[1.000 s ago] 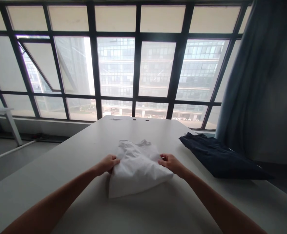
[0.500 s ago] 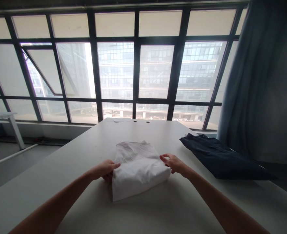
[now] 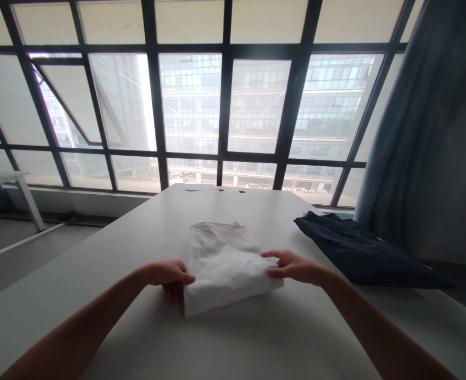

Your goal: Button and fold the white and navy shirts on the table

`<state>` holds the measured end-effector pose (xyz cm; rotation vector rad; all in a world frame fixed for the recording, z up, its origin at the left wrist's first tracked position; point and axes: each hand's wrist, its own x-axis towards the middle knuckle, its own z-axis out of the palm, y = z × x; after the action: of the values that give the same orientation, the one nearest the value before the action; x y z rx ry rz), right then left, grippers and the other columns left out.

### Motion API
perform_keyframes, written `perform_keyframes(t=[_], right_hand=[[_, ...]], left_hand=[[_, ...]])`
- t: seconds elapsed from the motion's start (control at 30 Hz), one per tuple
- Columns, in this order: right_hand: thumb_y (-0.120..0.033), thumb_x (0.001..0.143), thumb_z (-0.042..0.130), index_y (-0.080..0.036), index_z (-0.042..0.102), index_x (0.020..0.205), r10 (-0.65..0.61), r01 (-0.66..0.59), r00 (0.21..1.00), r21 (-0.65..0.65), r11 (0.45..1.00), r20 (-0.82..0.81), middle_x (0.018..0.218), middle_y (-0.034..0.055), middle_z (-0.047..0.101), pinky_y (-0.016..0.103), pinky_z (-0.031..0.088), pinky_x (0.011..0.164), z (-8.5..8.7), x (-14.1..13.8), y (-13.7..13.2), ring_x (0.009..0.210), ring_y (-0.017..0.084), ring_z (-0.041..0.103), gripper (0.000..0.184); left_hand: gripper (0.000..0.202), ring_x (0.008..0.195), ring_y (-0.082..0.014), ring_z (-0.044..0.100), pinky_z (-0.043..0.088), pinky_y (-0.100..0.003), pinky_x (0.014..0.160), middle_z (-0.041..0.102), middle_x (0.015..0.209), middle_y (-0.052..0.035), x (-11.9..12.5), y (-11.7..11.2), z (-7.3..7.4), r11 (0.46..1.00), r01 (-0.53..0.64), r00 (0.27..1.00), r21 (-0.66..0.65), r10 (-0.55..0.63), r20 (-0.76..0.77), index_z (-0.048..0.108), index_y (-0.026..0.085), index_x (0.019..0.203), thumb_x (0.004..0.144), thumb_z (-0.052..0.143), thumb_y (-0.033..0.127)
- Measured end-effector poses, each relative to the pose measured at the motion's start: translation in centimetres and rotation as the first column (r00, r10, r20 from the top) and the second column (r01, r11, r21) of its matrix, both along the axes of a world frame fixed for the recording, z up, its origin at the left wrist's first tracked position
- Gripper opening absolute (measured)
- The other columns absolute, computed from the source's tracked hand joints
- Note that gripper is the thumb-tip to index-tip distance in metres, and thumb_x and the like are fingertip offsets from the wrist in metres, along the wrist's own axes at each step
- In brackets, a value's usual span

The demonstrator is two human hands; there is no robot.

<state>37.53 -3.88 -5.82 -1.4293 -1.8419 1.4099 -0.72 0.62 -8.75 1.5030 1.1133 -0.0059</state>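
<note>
Cloth (image 3: 225,266) looks light, soft, limp; best held by its side edges; left hand (image 3: 173,275) pinches one; right hand (image 3: 291,265) touches the other, grip unclear.

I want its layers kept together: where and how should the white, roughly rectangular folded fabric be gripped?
Probably by its left and right edges, with the left hand from the left and the right hand from the right. The white, roughly rectangular folded fabric lies low and broad, loosely creased, so gripping both sides should support it evenly.
</note>
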Motion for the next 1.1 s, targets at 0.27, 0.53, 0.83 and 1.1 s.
perform_keyframes(t=[0.27,0.53,0.83,1.1], right_hand=[[-0.04,0.057,0.087,-0.014,0.066,0.121,0.028,-0.022,0.983,-0.036,0.999,0.182,0.09,0.0065,0.072,0.026,0.054,0.064,-0.9,0.4,0.1,0.074,0.018,0.067,0.072],[-0.023,0.052,0.087,-0.015,0.053,0.137,-0.063,0.056,0.878,0.028,0.998,0.474,0.073,0.0018,0.07,0.029,0.051,0.062,-1.8,-1.1,-0.1,0.063,0.021,0.065,0.092],[-0.054,0.08,0.069,-0.003,0.023,0.153,-0.385,0.352,0.899,0.179,0.919,0.208,0.094,0.0124,0.069,0.026,0.05,0.064,-3.2,-1.5,2.1,0.08,0.021,0.065,0.1],[-0.029,0.076,0.07,-0.014,0.045,0.141,-0.414,0.447,0.894,0.259,0.856,-0.174,0.123,0.0149,0.063,0.026,0.053,0.075,-5.0,-2.6,4.3,0.092,0.018,0.066,0.071]], left_hand=[[0.066,0.047,-0.0175,0.061,0.041,-0.024,0.043,0.069,0.059,-0.0114,0.7,-0.3,-0.3,0.997,-0.022,0.999,0.069,0.025,-0.046,0.065,0.013,0.059,0.051,0.077,0.077],[0.069,0.045,-0.0169,0.06,0.043,-0.025,0.044,0.068,0.059,-0.0118,0.6,-0.5,-0.5,0.994,-0.001,0.995,0.112,0.012,-0.097,0.061,0.013,0.052,0.05,0.073,0.081],[0.058,0.06,-0.0195,0.065,0.048,-0.024,0.048,0.069,0.071,-0.0059,2.1,1.3,-1.1,0.8,-0.516,0.854,0.308,0.451,0.26,0.065,0.011,0.089,0.065,0.079,0.062],[0.039,0.078,-0.0175,0.068,0.055,-0.026,0.07,0.072,0.091,-0.0094,3.7,2.9,-2.4,0.789,-0.612,0.555,-0.043,0.468,0.688,0.061,0.01,0.113,0.077,0.073,0.019]])
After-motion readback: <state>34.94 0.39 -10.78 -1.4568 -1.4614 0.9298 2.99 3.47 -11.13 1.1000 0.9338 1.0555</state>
